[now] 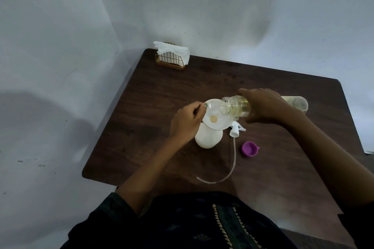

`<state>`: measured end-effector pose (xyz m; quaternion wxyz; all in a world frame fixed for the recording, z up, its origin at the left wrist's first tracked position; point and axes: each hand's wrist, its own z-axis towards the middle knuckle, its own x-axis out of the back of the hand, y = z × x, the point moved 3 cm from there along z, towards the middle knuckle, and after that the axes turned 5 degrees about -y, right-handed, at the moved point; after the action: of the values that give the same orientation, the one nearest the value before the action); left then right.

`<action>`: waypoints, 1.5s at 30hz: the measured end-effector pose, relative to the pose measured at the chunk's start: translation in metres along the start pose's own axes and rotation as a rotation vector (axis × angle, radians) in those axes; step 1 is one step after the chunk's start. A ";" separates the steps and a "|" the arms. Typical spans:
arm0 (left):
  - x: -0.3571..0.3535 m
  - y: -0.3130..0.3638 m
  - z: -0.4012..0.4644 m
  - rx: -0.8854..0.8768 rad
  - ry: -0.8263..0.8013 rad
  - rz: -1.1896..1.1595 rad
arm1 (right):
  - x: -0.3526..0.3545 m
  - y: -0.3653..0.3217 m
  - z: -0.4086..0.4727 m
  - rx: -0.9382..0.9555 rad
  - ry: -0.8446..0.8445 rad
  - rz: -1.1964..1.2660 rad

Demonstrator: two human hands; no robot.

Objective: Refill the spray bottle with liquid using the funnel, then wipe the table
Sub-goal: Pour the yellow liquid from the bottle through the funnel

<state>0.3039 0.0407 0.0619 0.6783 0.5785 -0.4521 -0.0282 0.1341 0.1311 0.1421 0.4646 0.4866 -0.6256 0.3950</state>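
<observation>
A white spray bottle (208,137) stands uncapped on the dark wooden table (162,95), with a clear funnel (217,114) sitting in its neck. A little yellowish liquid pools at the funnel's centre. My left hand (187,122) pinches the funnel's rim on the left side. My right hand (265,106) grips a clear bottle of yellowish liquid (235,108), tipped on its side with its open mouth over the funnel. The white spray head (235,128) with its long clear tube lies on the table just right of the spray bottle.
A purple cap (250,149) lies open side up to the right of the tube. A gold wire holder with white napkins (173,55) stands at the table's far left corner. White sheeting covers the wall and the floor on the left.
</observation>
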 end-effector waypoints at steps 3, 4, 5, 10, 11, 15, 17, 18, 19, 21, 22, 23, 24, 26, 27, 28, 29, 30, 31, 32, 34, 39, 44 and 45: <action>0.000 0.000 0.000 0.004 -0.001 -0.001 | 0.001 -0.001 0.000 -0.002 -0.002 0.000; 0.000 0.000 0.000 0.003 0.001 -0.002 | 0.001 -0.001 0.000 -0.002 -0.004 0.003; 0.000 0.000 0.000 0.002 0.001 -0.002 | 0.001 -0.001 0.001 -0.001 -0.006 0.004; -0.001 0.000 0.001 0.007 0.001 0.004 | 0.002 -0.001 0.000 -0.006 -0.010 0.003; -0.001 0.000 0.001 0.009 0.002 0.004 | 0.002 -0.001 0.000 -0.007 -0.010 0.003; 0.000 0.000 0.000 0.004 0.004 0.010 | 0.002 -0.001 0.000 -0.007 -0.011 0.007; 0.000 0.000 0.000 0.002 0.003 0.007 | 0.002 -0.001 0.000 -0.009 -0.010 0.005; 0.000 0.000 0.000 0.002 0.001 0.005 | 0.002 -0.001 0.000 -0.008 -0.010 0.004; 0.000 0.001 0.000 0.002 0.001 0.004 | 0.002 -0.001 0.000 -0.007 -0.009 0.006; -0.001 0.001 0.000 -0.001 0.000 0.006 | 0.002 -0.001 0.000 -0.007 -0.008 0.010; -0.001 0.001 0.000 0.000 -0.001 0.007 | 0.001 -0.001 0.000 -0.007 -0.009 0.009; -0.001 0.001 0.000 0.002 -0.002 0.006 | 0.001 -0.001 0.000 -0.007 -0.011 0.008; -0.001 0.000 0.000 0.003 -0.002 0.005 | 0.001 0.000 0.001 -0.007 -0.012 0.009; -0.001 0.000 0.000 -0.002 -0.002 0.002 | 0.001 0.000 0.001 -0.004 -0.010 0.012; -0.001 0.000 0.000 -0.004 -0.003 0.002 | 0.001 0.000 0.001 -0.004 -0.010 0.013; -0.001 0.000 0.000 -0.007 -0.003 0.002 | 0.001 0.000 0.001 -0.006 -0.012 0.013; -0.001 0.001 0.000 -0.010 -0.002 0.003 | 0.001 0.000 0.001 -0.007 -0.015 0.012; -0.001 0.000 0.000 -0.011 0.000 0.004 | 0.001 0.000 0.001 -0.008 -0.016 0.013; -0.001 0.000 0.001 -0.011 0.002 0.006 | 0.001 0.000 0.001 -0.008 -0.017 0.015; -0.001 -0.001 0.001 -0.010 0.003 0.007 | 0.001 0.000 0.001 -0.008 -0.018 0.016; -0.001 -0.002 0.001 -0.010 0.004 0.007 | 0.001 0.000 0.001 -0.009 -0.021 0.010; -0.002 -0.003 0.001 -0.006 0.003 0.008 | 0.002 -0.001 0.000 -0.012 -0.023 -0.004; -0.002 -0.003 0.001 -0.009 0.003 0.003 | 0.004 -0.003 -0.001 -0.009 -0.018 0.004; -0.002 -0.003 0.001 -0.011 0.004 0.002 | 0.004 -0.003 -0.001 -0.010 -0.020 0.004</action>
<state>0.3032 0.0399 0.0580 0.6822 0.5746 -0.4511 -0.0290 0.1368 0.1305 0.1465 0.4596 0.4870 -0.6332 0.3880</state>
